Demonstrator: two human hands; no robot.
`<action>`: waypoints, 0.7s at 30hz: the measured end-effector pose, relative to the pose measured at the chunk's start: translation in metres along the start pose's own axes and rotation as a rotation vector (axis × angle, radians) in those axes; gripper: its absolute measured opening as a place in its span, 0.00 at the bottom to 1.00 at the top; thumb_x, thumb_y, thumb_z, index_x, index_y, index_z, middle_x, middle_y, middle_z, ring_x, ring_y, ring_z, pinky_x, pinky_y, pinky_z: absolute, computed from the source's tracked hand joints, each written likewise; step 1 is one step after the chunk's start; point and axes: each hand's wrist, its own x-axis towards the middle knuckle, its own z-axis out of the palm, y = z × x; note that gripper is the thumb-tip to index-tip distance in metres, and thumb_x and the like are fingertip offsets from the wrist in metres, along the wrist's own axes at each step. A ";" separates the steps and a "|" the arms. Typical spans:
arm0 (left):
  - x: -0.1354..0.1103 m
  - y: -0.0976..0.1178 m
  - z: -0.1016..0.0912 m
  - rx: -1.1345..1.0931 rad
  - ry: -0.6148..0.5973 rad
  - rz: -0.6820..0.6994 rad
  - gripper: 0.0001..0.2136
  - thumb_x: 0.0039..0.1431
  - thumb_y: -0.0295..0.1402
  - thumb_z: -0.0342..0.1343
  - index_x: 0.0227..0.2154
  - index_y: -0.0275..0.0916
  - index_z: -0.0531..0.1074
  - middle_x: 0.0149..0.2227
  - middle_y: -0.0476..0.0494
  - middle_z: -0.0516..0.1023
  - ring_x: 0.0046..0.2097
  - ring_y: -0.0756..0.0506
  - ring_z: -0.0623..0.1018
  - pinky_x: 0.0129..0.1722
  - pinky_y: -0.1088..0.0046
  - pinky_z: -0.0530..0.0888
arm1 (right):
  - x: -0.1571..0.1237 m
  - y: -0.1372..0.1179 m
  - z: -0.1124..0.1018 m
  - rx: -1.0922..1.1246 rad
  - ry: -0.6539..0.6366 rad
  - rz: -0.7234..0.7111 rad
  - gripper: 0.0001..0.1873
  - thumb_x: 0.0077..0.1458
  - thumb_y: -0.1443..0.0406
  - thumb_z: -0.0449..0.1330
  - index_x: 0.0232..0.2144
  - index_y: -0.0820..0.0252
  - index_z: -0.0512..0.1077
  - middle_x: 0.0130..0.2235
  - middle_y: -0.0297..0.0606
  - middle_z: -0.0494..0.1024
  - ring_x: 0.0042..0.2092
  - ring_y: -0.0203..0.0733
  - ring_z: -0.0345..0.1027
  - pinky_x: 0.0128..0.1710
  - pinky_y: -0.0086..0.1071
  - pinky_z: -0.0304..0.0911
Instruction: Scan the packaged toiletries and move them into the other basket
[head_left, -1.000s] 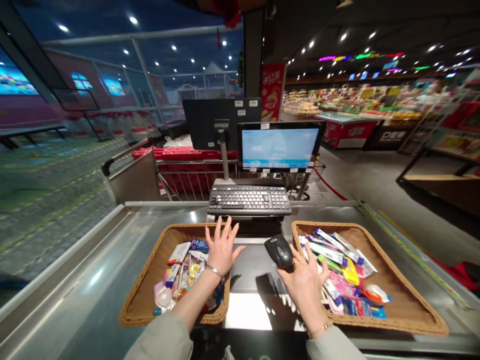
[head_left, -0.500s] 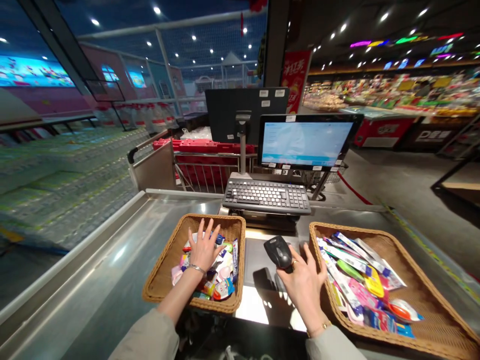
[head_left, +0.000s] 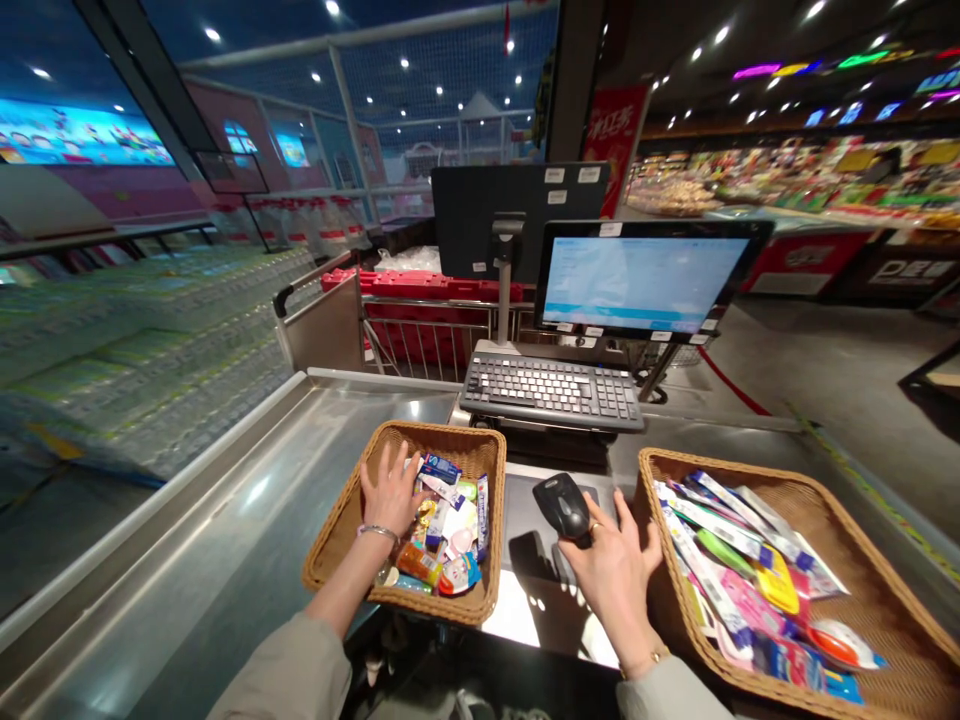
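Observation:
My left hand [head_left: 391, 492] is inside the left wicker basket [head_left: 341, 520], its fingers apart and bent down over the small packaged goods near the far left side. Nothing shows gripped in it, though its fingertips are partly hidden. Close to it lie a dark blue box [head_left: 441, 467], an orange package [head_left: 417, 563] and a blue-and-white pack with a red part [head_left: 459, 574]. Between the two baskets, my right hand [head_left: 613, 565] holds a black handheld barcode scanner [head_left: 561, 505], thumb and fingers around its near end.
The right wicker basket [head_left: 892, 610] holds long toothbrush-like packs [head_left: 720, 530] and other bright packages. A keyboard [head_left: 551, 388] and a lit monitor [head_left: 645, 278] stand beyond the scanner. Metal counter surface [head_left: 247, 520] extends left; a shopping cart [head_left: 420, 335] is behind.
My left hand has shifted toward the left side of its basket, uncovering goods in the middle. My right hand still holds the scanner. The view has turned slightly left.

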 end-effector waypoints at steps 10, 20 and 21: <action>-0.005 -0.023 0.006 0.088 -0.025 -0.046 0.27 0.58 0.39 0.53 0.60 0.39 0.64 0.68 0.38 0.55 0.69 0.30 0.49 0.64 0.38 0.40 | 0.002 -0.004 0.009 0.019 -0.008 0.006 0.13 0.50 0.54 0.57 0.28 0.52 0.78 0.50 0.35 0.78 0.63 0.56 0.52 0.61 0.58 0.33; -0.008 -0.038 0.008 0.092 -0.091 -0.016 0.23 0.55 0.35 0.54 0.55 0.42 0.69 0.68 0.37 0.55 0.70 0.32 0.44 0.64 0.38 0.37 | 0.007 -0.007 0.014 0.019 0.017 -0.006 0.15 0.51 0.53 0.54 0.28 0.51 0.78 0.48 0.35 0.79 0.62 0.55 0.55 0.60 0.57 0.33; -0.006 -0.040 0.007 0.094 -0.101 -0.002 0.23 0.54 0.34 0.55 0.55 0.42 0.70 0.67 0.37 0.55 0.70 0.31 0.44 0.63 0.38 0.36 | 0.007 -0.006 0.015 0.017 0.018 -0.006 0.15 0.50 0.53 0.54 0.28 0.51 0.78 0.48 0.35 0.79 0.62 0.55 0.55 0.61 0.57 0.33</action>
